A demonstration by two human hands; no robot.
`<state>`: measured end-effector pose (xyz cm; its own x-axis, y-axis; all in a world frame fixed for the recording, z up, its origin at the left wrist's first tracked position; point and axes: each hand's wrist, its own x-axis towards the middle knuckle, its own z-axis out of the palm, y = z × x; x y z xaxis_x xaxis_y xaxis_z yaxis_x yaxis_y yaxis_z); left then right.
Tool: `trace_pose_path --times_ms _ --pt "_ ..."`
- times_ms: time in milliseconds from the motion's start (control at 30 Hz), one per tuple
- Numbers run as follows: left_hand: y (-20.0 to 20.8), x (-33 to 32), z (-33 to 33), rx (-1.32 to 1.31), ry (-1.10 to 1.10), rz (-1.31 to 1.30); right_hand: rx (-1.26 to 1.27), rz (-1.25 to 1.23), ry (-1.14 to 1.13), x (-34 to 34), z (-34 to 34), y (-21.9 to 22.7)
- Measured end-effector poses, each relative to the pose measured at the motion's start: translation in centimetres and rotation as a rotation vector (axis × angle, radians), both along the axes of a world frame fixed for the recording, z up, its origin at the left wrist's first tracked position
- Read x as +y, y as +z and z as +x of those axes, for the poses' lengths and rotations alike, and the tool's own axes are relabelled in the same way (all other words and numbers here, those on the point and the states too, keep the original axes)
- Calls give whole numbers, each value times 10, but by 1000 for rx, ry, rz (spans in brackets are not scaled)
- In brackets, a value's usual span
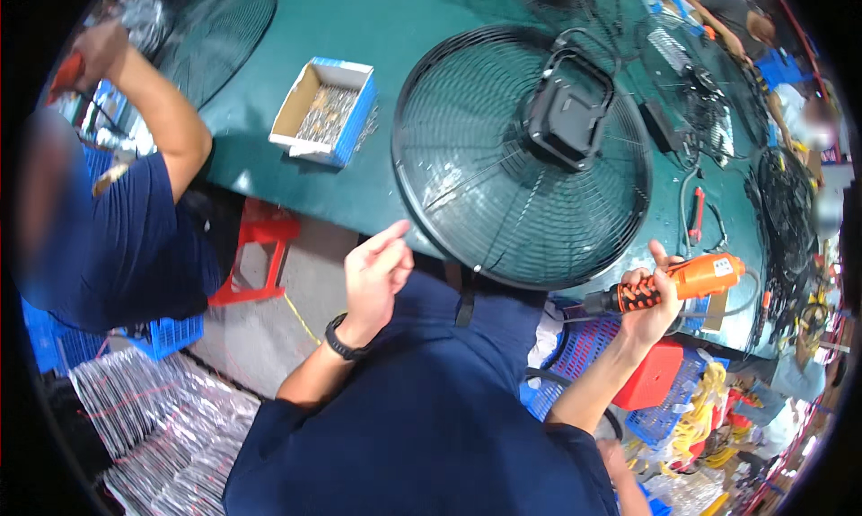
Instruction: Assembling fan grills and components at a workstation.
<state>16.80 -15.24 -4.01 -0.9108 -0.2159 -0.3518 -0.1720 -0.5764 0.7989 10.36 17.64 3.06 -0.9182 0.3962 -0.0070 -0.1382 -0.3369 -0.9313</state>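
Note:
A round black fan guard lies on the green table in front of me, with a black motor housing on it. At its near left edge is my left hand, the index finger stretched out and the other fingers curled in; anything inside them is hidden. My right hand is wrapped around an orange and black electric screwdriver, held off the guard's near right side with its black end turned left. Beyond my left hand, an open blue and white cardboard box holds many small metal screws.
At left a co-worker in a dark blue shirt reaches over another fan guard. A red-handled tool, cables and more fan parts lie at right. A red stool stands by the table; blue crates sit below right.

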Motion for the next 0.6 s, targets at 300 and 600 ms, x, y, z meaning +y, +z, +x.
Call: trace_pose_path --times_ms 300,600 --pt "11 -13 -64 -68 -46 -293 -320 128 132 79 -63 -27" --pt "12 -6 -74 -48 -27 -507 -441 95 342 92 -80 -39"
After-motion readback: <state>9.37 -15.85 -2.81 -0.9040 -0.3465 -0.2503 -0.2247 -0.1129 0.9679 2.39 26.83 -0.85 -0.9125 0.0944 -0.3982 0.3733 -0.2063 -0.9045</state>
